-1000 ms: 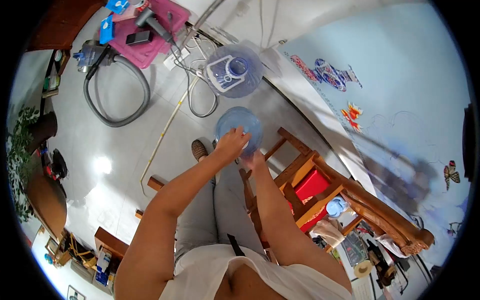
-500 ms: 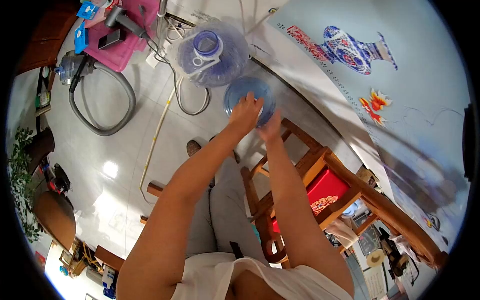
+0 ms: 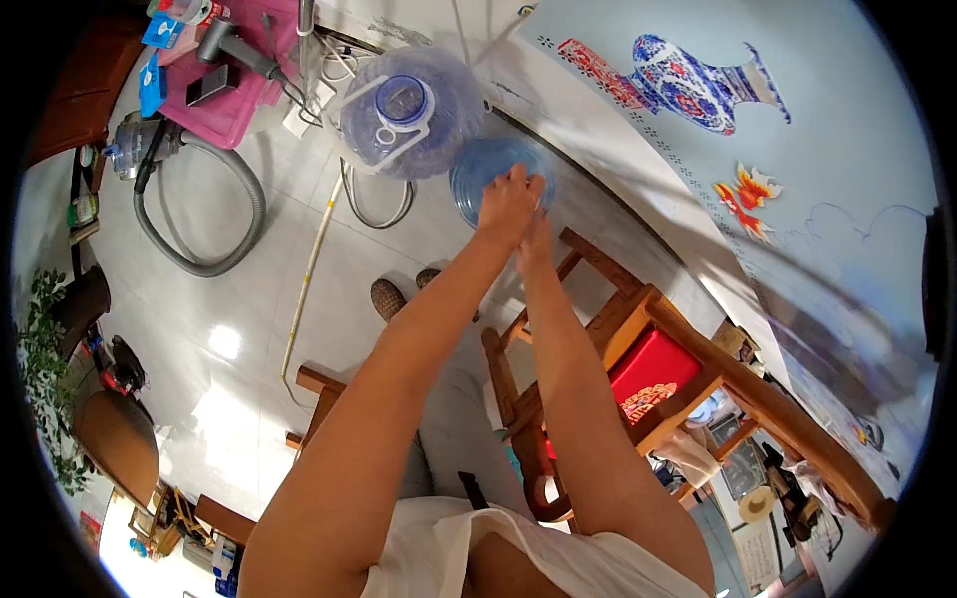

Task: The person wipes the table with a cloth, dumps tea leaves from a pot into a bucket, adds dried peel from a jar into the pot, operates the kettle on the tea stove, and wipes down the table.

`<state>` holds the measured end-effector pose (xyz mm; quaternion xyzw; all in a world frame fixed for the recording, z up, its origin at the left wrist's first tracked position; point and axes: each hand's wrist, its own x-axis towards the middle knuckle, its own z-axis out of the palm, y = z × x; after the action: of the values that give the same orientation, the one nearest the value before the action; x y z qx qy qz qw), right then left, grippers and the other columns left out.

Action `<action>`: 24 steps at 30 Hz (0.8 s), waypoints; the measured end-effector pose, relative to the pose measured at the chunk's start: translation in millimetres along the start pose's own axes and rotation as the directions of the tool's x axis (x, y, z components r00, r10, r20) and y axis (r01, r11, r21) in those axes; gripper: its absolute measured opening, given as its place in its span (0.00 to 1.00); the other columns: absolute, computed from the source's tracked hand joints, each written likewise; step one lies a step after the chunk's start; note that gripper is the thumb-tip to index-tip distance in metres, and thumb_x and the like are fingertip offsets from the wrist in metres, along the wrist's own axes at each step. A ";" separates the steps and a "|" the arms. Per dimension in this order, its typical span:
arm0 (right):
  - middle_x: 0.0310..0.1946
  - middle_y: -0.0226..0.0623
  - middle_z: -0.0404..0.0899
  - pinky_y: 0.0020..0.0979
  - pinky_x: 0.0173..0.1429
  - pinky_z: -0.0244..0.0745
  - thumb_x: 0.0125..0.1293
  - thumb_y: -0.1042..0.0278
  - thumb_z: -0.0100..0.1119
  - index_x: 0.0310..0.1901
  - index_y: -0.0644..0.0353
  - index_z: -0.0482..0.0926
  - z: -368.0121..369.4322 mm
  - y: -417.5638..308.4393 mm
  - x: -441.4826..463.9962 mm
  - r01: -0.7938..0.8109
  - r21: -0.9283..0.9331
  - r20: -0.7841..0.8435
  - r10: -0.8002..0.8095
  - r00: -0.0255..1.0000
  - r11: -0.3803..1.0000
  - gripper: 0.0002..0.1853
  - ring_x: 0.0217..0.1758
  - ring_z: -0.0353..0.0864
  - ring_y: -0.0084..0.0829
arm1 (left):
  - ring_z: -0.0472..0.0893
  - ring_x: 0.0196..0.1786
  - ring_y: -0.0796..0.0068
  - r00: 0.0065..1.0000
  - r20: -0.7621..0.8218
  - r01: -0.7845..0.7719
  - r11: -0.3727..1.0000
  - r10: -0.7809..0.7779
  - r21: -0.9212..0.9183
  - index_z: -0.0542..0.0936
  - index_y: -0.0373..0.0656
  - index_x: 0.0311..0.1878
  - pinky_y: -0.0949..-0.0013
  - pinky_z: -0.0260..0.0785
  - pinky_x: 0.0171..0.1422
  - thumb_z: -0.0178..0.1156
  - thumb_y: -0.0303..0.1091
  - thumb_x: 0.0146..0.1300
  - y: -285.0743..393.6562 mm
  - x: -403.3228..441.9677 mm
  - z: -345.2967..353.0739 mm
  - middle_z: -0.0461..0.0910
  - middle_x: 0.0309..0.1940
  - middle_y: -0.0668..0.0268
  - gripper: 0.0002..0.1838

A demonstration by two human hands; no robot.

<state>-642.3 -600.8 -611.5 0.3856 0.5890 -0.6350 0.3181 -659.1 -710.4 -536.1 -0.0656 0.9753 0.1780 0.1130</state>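
A blue clear plastic water jug (image 3: 474,184) stands on the floor in front of me, seen from above. My left hand (image 3: 509,204) is over its top, fingers curled in and knuckles up. Close against it on the right is my right hand (image 3: 535,237), its fingers mostly covered by the left. Both hands are closed at the jug's neck, and what lies between their fingers is hidden. Just beyond stands a larger clear water jug (image 3: 449,130) with a blue cap (image 3: 401,100) and a white carrying handle (image 3: 399,151).
A wooden chair (image 3: 623,324) with a red cushion (image 3: 658,369) stands close on my right. Cables (image 3: 384,221) and a yellow-white pole (image 3: 317,249) lie on the floor. Farther left are a grey hose (image 3: 261,204) and a pink tray (image 3: 224,125) holding a hair dryer (image 3: 234,48).
My hands have drawn together, the left shifting slightly right and the right turning in beneath it. The view has tilted a little, and both hands stay at the jug's top.
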 end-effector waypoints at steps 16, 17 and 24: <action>0.42 0.31 0.78 0.28 0.43 0.72 0.70 0.53 0.54 0.50 0.54 0.76 -10.2 -6.2 -178.0 -0.023 -0.363 0.197 0.101 0.975 0.932 0.16 0.40 0.76 0.25 | 0.70 0.65 0.45 0.938 0.239 0.333 0.847 -0.251 -0.414 0.61 0.48 0.71 0.54 0.72 0.62 0.65 0.40 0.57 -20.3 -160.2 -120.1 0.55 0.73 0.48 0.39; 0.42 0.32 0.78 0.28 0.43 0.73 0.70 0.53 0.54 0.49 0.54 0.76 -14.9 -5.6 -190.2 -0.021 -0.413 0.206 0.116 0.972 0.911 0.15 0.40 0.77 0.25 | 0.70 0.65 0.46 0.903 0.288 0.416 0.814 -0.317 -0.406 0.62 0.47 0.71 0.54 0.71 0.63 0.64 0.41 0.58 -25.4 -185.7 -119.3 0.56 0.72 0.48 0.38; 0.39 0.42 0.81 0.34 0.49 0.74 0.69 0.57 0.52 0.51 0.59 0.79 -47.2 -4.4 -246.8 0.250 -0.919 0.318 0.200 0.927 0.304 0.17 0.41 0.80 0.38 | 0.72 0.64 0.53 0.657 0.511 0.753 0.517 -0.553 -0.408 0.67 0.46 0.68 0.55 0.67 0.66 0.60 0.47 0.62 -55.6 -362.0 -169.2 0.70 0.64 0.53 0.32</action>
<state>-517.2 -565.8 -396.4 -0.0154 0.7821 -0.2294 0.5792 -333.4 -791.5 -312.2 -0.4345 0.7366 0.4219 0.3011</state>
